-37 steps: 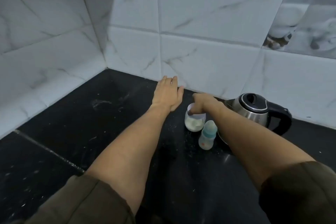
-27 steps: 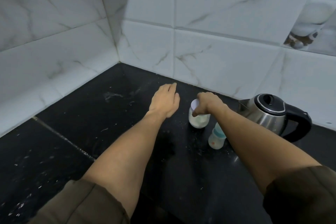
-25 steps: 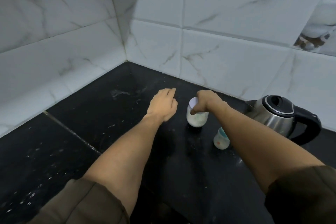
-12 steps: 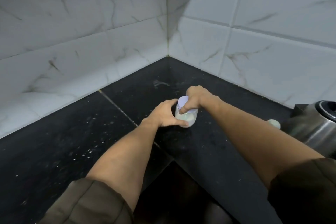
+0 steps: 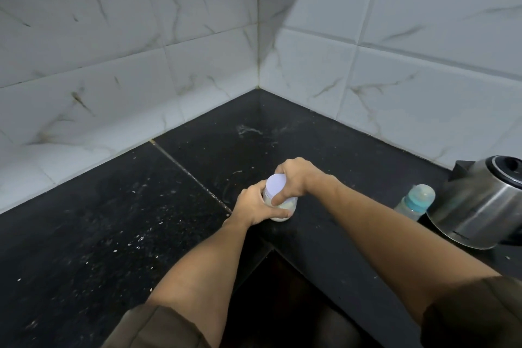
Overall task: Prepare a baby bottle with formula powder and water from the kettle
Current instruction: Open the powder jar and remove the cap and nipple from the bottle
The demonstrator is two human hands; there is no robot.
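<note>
Black desk [image 5: 113, 220] fills the lower frame. Kettle [image 5: 485, 206] at right edge. Centre: left hand [image 5: 254, 206] wrapped round the powder jar [image 5: 282, 213], right hand [image 5: 296, 178] curled over its white lid [image 5: 275, 183]. Bottle [image 5: 415, 202] just left of kettle, capped. Step: opening the jar, I'd say. Next: twist lid off while left braces it, then uncap the bottle.

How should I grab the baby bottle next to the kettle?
Probably hold the baby bottle round its clear body, below the teal cap, coming in from the left. It stands upright, and the kettle sits close on its right side.
</note>
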